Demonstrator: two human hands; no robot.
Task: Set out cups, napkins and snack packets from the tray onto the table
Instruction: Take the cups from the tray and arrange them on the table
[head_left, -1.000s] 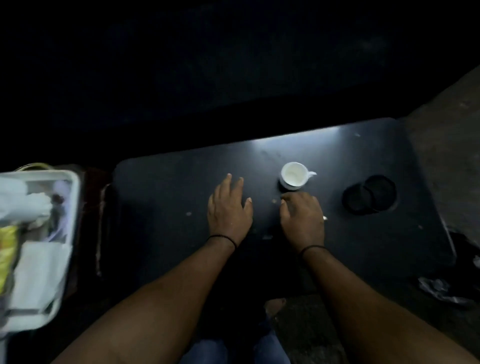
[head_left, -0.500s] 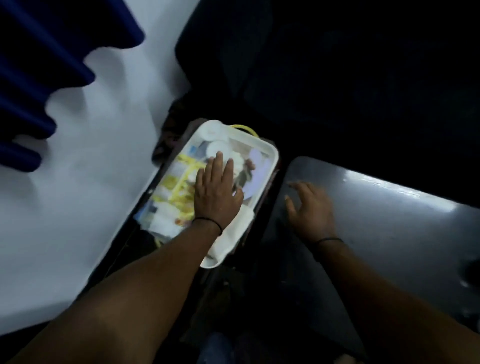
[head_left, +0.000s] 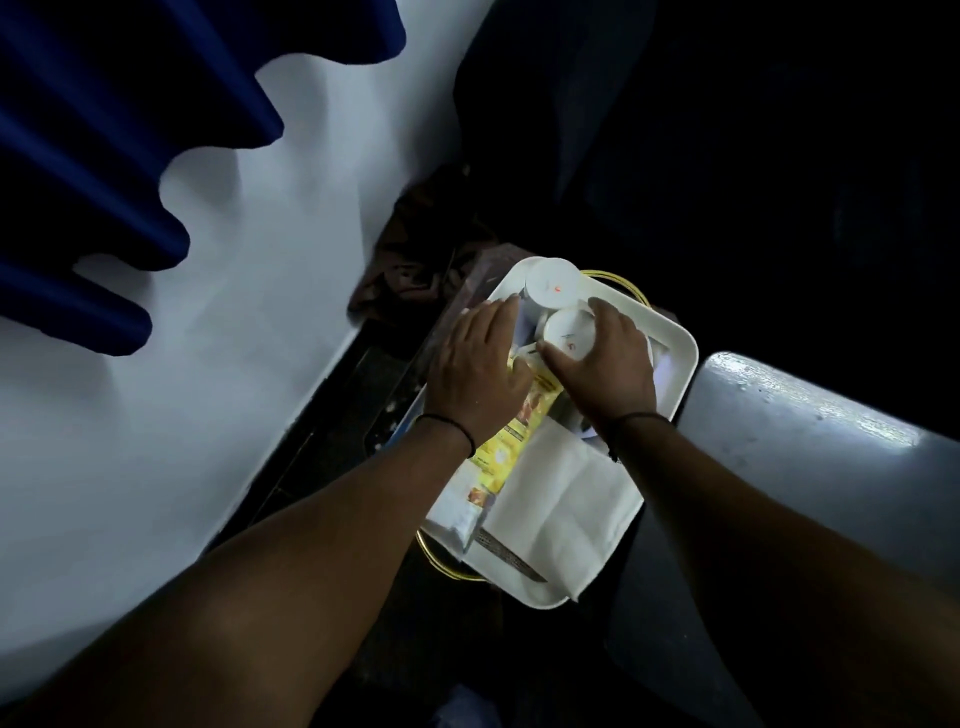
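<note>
Both my hands are over the white tray (head_left: 675, 358), which sits to the left of the dark table (head_left: 789, 415), their edges close together. My right hand (head_left: 605, 371) is curled around the nearer white cup (head_left: 569, 335), thumb on its left side and fingers wrapped over its right, so I have hold of it while it is low in the tray. A second white cup (head_left: 551, 283) stands just beyond it, at the tray's far corner, the two cups touching or nearly so. My left hand (head_left: 475, 374) lies flat with fingers fairly straight and together, resting over the left side of the tray, partly on a yellow snack packet (head_left: 511, 441); I cannot tell whether it grips anything. A folded white napkin (head_left: 561, 499) lies in the near end of the tray, beside the packet.
</note>
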